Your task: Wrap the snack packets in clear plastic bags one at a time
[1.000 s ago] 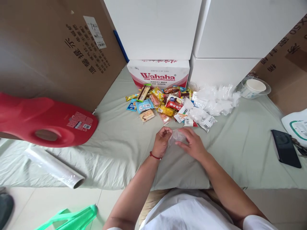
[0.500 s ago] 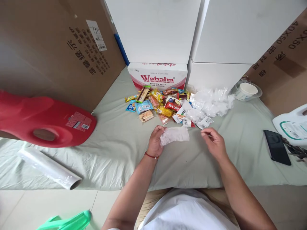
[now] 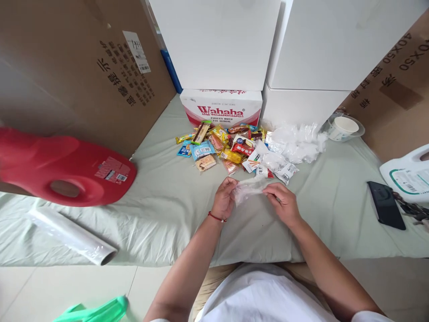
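A small translucent plastic bag (image 3: pixel 248 189) is stretched between my two hands, above the green cloth. My left hand (image 3: pixel 225 199), with a red bracelet at the wrist, pinches its left end. The fingers of my right hand (image 3: pixel 283 203) are closed on its right end. What the bag holds, if anything, I cannot make out. Just beyond my hands lies a pile of wrapped snacks (image 3: pixel 231 154) in several colours. Crumpled clear plastic bags (image 3: pixel 296 141) are heaped at the pile's right side.
A Wahaha carton (image 3: pixel 221 109) and white boxes (image 3: pixel 217 44) stand behind the pile. On the left are a red jug (image 3: pixel 83 179) and a plastic film roll (image 3: pixel 73 237). To the right lie a phone (image 3: pixel 385 205), a white bottle (image 3: pixel 407 176) and a paper cup (image 3: pixel 343 127).
My right hand has moved left and taken hold of the bag's right end. The left hand has shifted slightly right, and the bag is now pulled out between both.
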A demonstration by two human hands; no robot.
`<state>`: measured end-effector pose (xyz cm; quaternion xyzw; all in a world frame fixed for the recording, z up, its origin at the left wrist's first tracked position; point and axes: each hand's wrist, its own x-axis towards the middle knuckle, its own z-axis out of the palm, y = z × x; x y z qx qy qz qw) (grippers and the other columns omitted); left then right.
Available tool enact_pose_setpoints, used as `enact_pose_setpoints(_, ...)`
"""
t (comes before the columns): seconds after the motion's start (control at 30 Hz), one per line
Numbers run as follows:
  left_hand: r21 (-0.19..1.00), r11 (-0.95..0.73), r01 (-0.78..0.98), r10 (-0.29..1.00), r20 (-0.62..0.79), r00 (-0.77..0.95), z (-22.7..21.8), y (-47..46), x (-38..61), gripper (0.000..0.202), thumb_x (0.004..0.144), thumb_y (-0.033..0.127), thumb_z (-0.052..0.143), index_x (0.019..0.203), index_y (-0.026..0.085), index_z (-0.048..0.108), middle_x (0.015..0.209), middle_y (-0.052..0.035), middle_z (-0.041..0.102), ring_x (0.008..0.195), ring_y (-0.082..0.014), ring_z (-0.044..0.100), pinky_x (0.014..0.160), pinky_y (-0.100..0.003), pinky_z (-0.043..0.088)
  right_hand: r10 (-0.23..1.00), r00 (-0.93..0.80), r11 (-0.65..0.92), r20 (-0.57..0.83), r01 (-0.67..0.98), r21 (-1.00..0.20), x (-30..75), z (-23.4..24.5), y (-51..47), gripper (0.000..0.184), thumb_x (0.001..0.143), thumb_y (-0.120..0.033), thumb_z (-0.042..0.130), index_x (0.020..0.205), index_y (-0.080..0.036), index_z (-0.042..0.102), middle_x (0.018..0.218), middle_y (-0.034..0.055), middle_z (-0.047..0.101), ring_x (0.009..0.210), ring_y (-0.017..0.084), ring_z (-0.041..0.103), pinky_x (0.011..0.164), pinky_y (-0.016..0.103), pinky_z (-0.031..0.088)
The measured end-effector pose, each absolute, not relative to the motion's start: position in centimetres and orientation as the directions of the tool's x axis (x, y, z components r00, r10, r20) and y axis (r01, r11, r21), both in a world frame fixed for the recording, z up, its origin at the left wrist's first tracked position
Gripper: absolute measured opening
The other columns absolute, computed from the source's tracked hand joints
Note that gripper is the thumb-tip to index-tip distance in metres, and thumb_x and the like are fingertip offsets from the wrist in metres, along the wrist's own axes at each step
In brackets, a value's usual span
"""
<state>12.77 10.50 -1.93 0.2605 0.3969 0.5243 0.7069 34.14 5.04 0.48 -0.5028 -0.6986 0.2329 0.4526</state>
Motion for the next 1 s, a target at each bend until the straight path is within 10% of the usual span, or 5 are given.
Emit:
enact_pose_setpoints(0.3, 0.722, 0.317, -0.615, 0.944, -0.305, 0.128, -1.6, 10.5, 12.4, 0.048, 0.066, 0.044, 0.088, 0.081, 0.022, 0.048, 0.103, 0.0027, 0.065, 0.079, -0.0109, 0.061, 0.066, -0.026, 0.054, 0.919, -0.254, 0.395, 0.302, 0.590, -0.705, 38.8, -0.3, 3.5, 0.027, 0.095, -0.019, 0.055, 0.102, -0.031, 0.078, 0.102, 0.0046, 0.075, 0.096, 0.023, 0.067, 0.085, 0.041, 0.054)
enact_pose_setpoints(0.5, 0.755, 0.276, -0.595, 0.961, -0.223, 0.163, -1.6, 10.2, 12.8, 0.046, 0.073, 0.048, 0.085, 0.083, 0.023, 0.048, 0.100, 0.0030, 0.065, 0.076, -0.0089, 0.059, 0.066, -0.022, 0.053, 0.926, 0.064, 0.284, 0.372, 0.531, -0.798, 37.2, 1.4, 4.0, 0.020, 0.099, -0.026, 0.054, 0.104, -0.027, 0.073, 0.103, 0.0052, 0.070, 0.090, 0.020, 0.066, 0.077, 0.034, 0.054)
enact_pose_setpoints(0.73, 0.790, 0.270, -0.551, 0.963, -0.215, 0.164, -1.4, 10.0, 13.2, 0.046, 0.073, 0.050, 0.085, 0.083, 0.023, 0.048, 0.098, 0.0039, 0.063, 0.080, -0.0098, 0.060, 0.070, -0.022, 0.053, 0.878, -0.363, 0.467, 0.312, 0.505, -0.726, 33.4, 1.8, 5.9, 0.018, 0.099, -0.034, 0.060, 0.108, -0.027, 0.074, 0.095, 0.0057, 0.070, 0.085, 0.019, 0.066, 0.075, 0.032, 0.053)
enact_pose_setpoints(1.0, 0.862, 0.290, -0.416, 0.942, -0.333, -0.032, -0.2, 8.4, 13.7, 0.047, 0.070, 0.055, 0.084, 0.092, 0.023, 0.058, 0.093, 0.0010, 0.063, 0.076, -0.0113, 0.059, 0.055, -0.019, 0.045, 0.954, 0.092, 0.203, 0.286, 0.507, -0.838, 31.1, 0.1, 5.3, 0.016, 0.096, -0.034, 0.062, 0.086, -0.023, 0.069, 0.081, 0.0017, 0.066, 0.063, 0.014, 0.056, 0.062, 0.028, 0.047)
